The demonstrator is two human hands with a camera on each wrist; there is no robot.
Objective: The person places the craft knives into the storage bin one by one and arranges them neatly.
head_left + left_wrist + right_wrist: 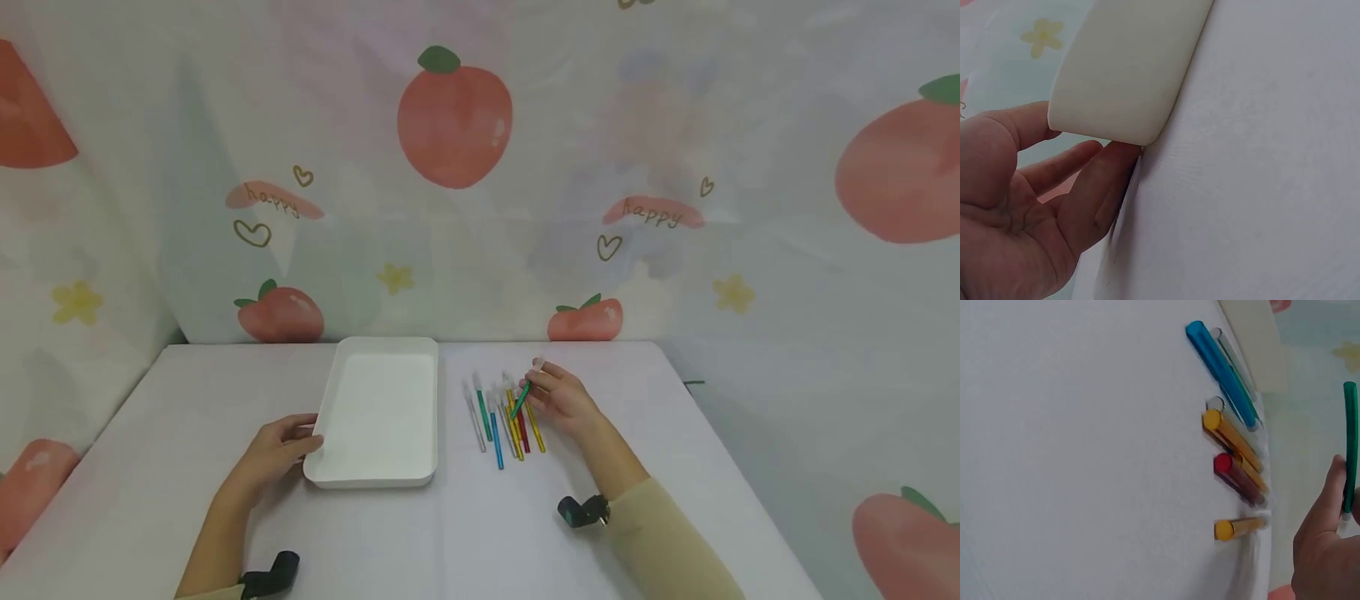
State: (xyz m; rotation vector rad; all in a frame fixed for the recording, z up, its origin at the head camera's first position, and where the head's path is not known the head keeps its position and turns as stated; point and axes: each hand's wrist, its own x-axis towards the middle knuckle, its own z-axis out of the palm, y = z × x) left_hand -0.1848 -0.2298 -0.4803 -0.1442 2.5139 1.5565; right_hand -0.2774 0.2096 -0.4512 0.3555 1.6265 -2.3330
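Observation:
At the near left of a white tray (382, 417), my left hand (273, 450) grips its side. The thumb lies at the rim and the fingers reach under the tray's edge (1116, 106) in the left wrist view. My right hand (568, 404) pinches a green pen (521, 400) with a clear end, held up at a slant above the other pens. In the right wrist view the green pen (1350, 437) stands upright between thumb and fingers. Below lie a blue pen (497, 442), a red pen (1241, 481), yellow pens (536, 429) and silver ones (476, 421).
Another green pen (483, 412) lies among the loose group right of the tray. White cloth covers the table (420, 542). Behind it hangs a fruit-printed curtain (480, 250). A dark camera (581, 511) sits on the right wrist, another (273, 575) on the left.

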